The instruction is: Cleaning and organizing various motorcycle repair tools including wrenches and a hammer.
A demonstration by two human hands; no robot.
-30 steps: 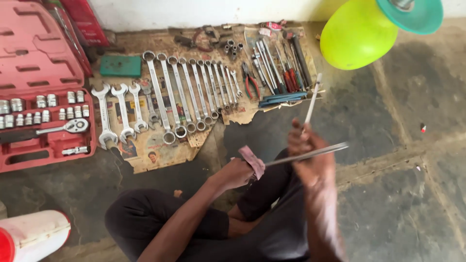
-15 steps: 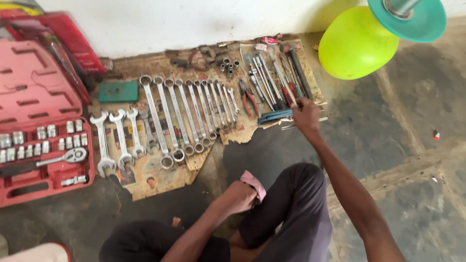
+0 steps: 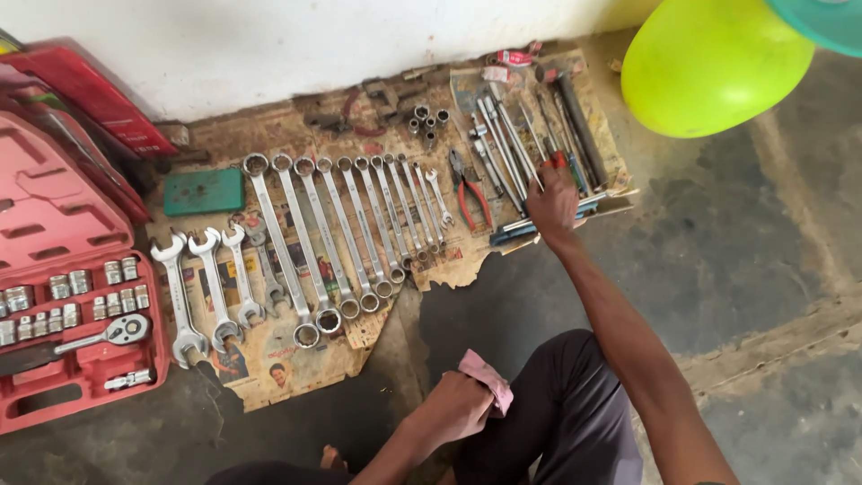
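My right hand [image 3: 551, 203] reaches out over the far right of a worn paper sheet [image 3: 269, 368] on the floor. Its fingers rest on a bunch of screwdrivers and thin metal rods [image 3: 525, 135], next to a red-tipped handle [image 3: 558, 162]. Whether the fingers grip one of them is hidden. My left hand [image 3: 453, 411] lies on my knee, shut on a folded pink cloth [image 3: 489, 379]. Red-handled pliers [image 3: 471, 198] lie just left of my right hand.
A row of ring spanners [image 3: 350, 233] and three open-end spanners [image 3: 211, 283] lie side by side on the sheet. An open red socket case [image 3: 81, 332] stands at the left, a green flat box [image 3: 203, 190] behind. Loose sockets [image 3: 426, 121] sit near the wall. A yellow-green round object [image 3: 709, 63] hangs top right.
A second ago my right hand held long thin rods up over my knee. It then moved forward to the tool sheet, where it now rests. My left hand kept the cloth.
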